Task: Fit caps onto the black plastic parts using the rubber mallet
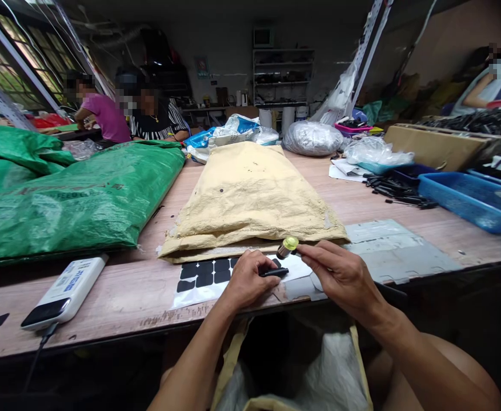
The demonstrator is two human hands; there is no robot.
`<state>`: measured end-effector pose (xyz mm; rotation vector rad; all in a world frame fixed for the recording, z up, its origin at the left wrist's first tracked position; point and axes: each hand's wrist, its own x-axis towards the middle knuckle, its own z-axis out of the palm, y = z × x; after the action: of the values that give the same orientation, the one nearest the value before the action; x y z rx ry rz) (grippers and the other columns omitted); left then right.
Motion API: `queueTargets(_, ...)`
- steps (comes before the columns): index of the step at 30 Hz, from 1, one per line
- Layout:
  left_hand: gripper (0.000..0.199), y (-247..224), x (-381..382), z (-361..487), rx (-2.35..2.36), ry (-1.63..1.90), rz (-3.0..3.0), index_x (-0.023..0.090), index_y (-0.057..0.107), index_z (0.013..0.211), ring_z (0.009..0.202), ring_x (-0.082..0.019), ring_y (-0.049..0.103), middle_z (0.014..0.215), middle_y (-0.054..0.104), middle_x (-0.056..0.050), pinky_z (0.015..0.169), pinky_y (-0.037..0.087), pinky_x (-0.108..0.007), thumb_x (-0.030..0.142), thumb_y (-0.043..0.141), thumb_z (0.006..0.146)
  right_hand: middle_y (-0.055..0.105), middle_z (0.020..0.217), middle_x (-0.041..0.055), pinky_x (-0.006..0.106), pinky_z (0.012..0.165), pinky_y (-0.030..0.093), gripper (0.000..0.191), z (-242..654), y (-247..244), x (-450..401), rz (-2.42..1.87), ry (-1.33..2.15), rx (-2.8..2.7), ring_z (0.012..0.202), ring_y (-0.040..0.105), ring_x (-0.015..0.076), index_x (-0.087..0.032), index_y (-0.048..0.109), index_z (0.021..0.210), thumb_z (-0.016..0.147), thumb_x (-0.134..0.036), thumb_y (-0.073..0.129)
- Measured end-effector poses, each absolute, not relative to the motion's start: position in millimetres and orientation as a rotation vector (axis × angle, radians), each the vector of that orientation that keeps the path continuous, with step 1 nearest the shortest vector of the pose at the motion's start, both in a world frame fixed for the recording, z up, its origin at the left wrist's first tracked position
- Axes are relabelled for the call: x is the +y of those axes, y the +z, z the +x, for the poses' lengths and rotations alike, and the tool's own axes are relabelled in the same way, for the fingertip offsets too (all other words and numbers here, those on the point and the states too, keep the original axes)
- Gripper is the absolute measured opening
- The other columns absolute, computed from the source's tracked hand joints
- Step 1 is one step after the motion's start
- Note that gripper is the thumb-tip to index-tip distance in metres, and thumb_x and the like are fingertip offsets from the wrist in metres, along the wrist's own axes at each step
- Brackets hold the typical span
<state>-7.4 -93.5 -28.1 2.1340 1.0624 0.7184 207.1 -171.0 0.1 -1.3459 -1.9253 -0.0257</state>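
My left hand [250, 279] is closed on a slim black tube-like piece [275, 272], its exact kind unclear. In my right hand [344, 277], a small mallet [287, 246] is pinched near its head, which has a metal body and a translucent yellow-green face. The mallet head hangs just above and apart from the black piece. Beneath the left hand lies a white sheet of black rounded-square stickers [204, 274], partly covered by that hand. An open sack [340, 365] with a pale lining stands below the table edge, between my forearms.
A full beige sack [254, 188] lies directly ahead, a green sack [83, 194] to the left. A white power bank [65, 291] with a cable rests at front left. Black parts [398, 189] and a blue basket [473, 197] are on the right. Other people sit farther back.
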Motion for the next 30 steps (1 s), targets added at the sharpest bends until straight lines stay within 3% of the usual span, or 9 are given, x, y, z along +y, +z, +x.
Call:
queueTargets(5,0.014,-25.1,-94.6,-7.5,1.052,0.713,2.139,0.023,0.076,0.086,0.094,-0.022,0.059,0.09,0.07,-0.001,0.085,0.044,-0.034,0.02,0.076,0.073,0.072,0.092,0.0031,0.03,0.069,0.054,0.027,212.9,-7.6,-171.8,-1.436,-0.034,-2.029,0.081,0.069,0.0185,-0.032,0.072,0.119,0.1,-0.03,0.052)
queueTargets(11,0.022,-21.5,-95.0,-7.9,1.062,0.706,2.117,0.021,0.075,0.09,0.097,-0.022,0.059,0.094,0.072,-0.001,0.088,0.044,-0.034,0.013,0.072,0.069,0.073,0.104,0.0041,0.032,0.08,0.055,0.025,246.3,-17.4,-152.8,-1.445,-0.063,-1.924,0.092,0.07,0.0197,-0.028,0.072,0.117,0.099,-0.031,0.055)
queueTargets(18,0.023,-22.8,-92.3,-12.9,1.031,0.708,1.97,0.02,0.075,0.098,0.096,-0.024,0.059,0.096,0.072,-0.004,0.086,0.043,-0.036,0.035,0.067,0.083,0.07,0.094,0.0056,0.036,0.082,0.053,0.019,281.4,-39.3,-135.6,-1.328,-0.21,-2.112,0.09,0.064,0.0205,-0.025,0.074,0.109,0.098,-0.028,0.058)
queueTargets(25,0.03,-25.0,-91.5,-14.6,1.038,0.7,1.998,0.021,0.074,0.105,0.099,-0.025,0.059,0.097,0.072,-0.004,0.096,0.04,-0.04,0.037,0.051,0.095,0.07,0.101,0.0058,0.036,0.084,0.053,0.02,283.4,-45.1,-136.7,-1.36,-0.11,-2.09,0.094,0.065,0.0209,-0.025,0.073,0.11,0.095,-0.027,0.06)
queueTargets(30,0.034,-27.6,-90.2,-13.9,1.037,0.694,1.995,0.021,0.074,0.106,0.096,-0.024,0.06,0.088,0.071,-0.004,0.093,0.043,-0.039,0.039,0.046,0.099,0.069,0.097,0.0059,0.036,0.082,0.052,0.022,283.8,-45.4,-137.3,-1.398,-0.073,-2.084,0.09,0.063,0.0207,-0.025,0.073,0.111,0.095,-0.03,0.059)
